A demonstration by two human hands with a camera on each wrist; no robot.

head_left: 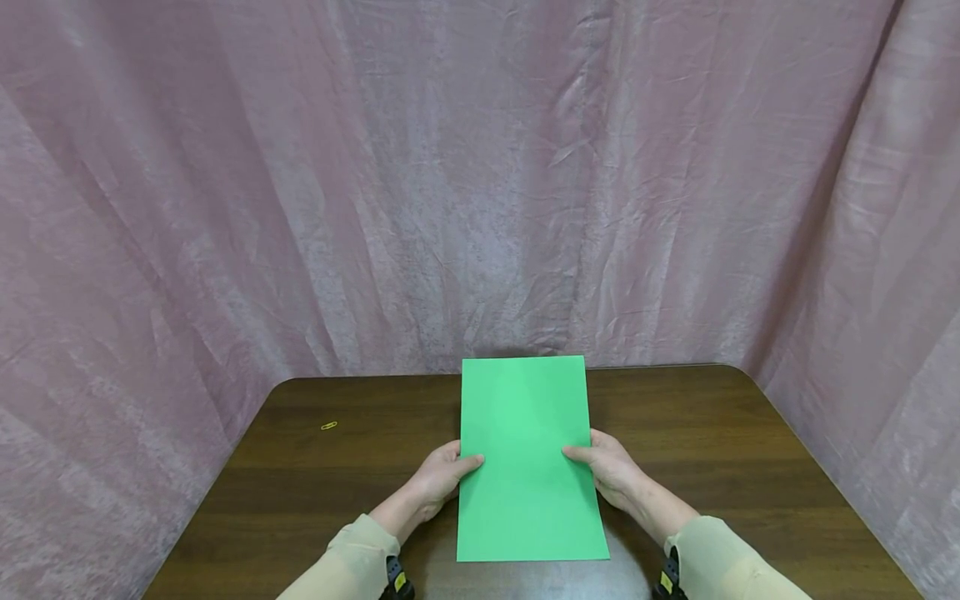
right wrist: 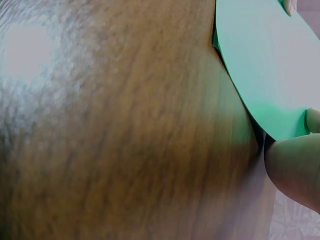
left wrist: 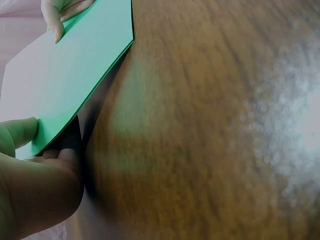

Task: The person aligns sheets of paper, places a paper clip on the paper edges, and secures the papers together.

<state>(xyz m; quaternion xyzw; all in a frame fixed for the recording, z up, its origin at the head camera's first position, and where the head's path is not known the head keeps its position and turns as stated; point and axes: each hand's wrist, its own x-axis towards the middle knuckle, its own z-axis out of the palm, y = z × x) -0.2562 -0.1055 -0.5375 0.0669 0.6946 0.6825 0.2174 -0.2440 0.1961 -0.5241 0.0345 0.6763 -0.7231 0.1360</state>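
Note:
Both hands hold a green sheet of paper [head_left: 525,500] by its two long sides, over the front middle of the table. My left hand [head_left: 437,479] pinches the left side, thumb on top and fingers curled underneath. On the opposite side my right hand [head_left: 617,471] does the same, its thumb lying on the green face. In the left wrist view the paper [left wrist: 60,75] is raised at the held side, with a dark gap beneath it. The right wrist view has the sheet [right wrist: 265,65] bending slightly near the right thumb [right wrist: 313,120]; the fingers below are mostly hidden.
A small yellow paper clip [head_left: 329,426] lies at the left on the brown wooden table [head_left: 720,450]. Behind and on both sides of the table hangs a pink velvet curtain [head_left: 480,183]. The tabletop's back corners are rounded.

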